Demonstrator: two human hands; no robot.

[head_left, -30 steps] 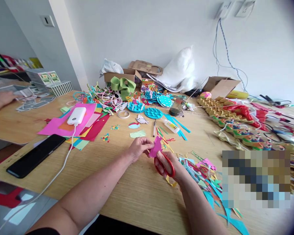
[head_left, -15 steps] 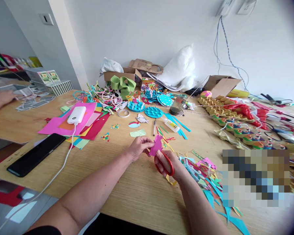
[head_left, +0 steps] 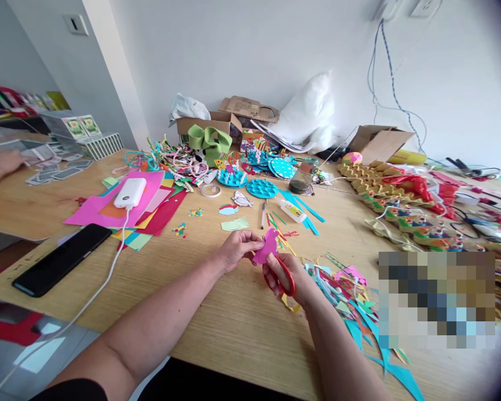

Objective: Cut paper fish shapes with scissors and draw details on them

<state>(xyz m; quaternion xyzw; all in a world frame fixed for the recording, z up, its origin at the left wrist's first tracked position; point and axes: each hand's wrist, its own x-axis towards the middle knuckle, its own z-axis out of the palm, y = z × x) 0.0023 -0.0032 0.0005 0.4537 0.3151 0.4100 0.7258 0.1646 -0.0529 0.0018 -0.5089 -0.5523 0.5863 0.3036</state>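
My left hand (head_left: 239,249) pinches the edge of a small magenta paper cutout (head_left: 266,245) above the table. Red-handled scissors (head_left: 290,278) are in my right hand (head_left: 291,274), fingers through the loops. The right thumb lies against the lower edge of the paper; the blades are hidden behind it. Beyond the hands lie a pen (head_left: 263,215), a glue bottle (head_left: 293,211), a pale green paper piece (head_left: 234,224) and a fish cutout with a red top (head_left: 228,209). Paper scraps (head_left: 338,289) are heaped right of my right hand.
Coloured paper sheets (head_left: 83,211) with a white power bank (head_left: 130,192) and a black phone (head_left: 62,259) lie at left. Blue decorated discs (head_left: 262,189) and a glass jar (head_left: 304,177) stand at the back. Egg cartons (head_left: 384,192) line the right. Another person's hand (head_left: 4,161) is far left.
The magenta paper has turned slightly between my hands. Both hands keep nearly the same place, and the scissors stay in my right hand. The view has shifted slightly.
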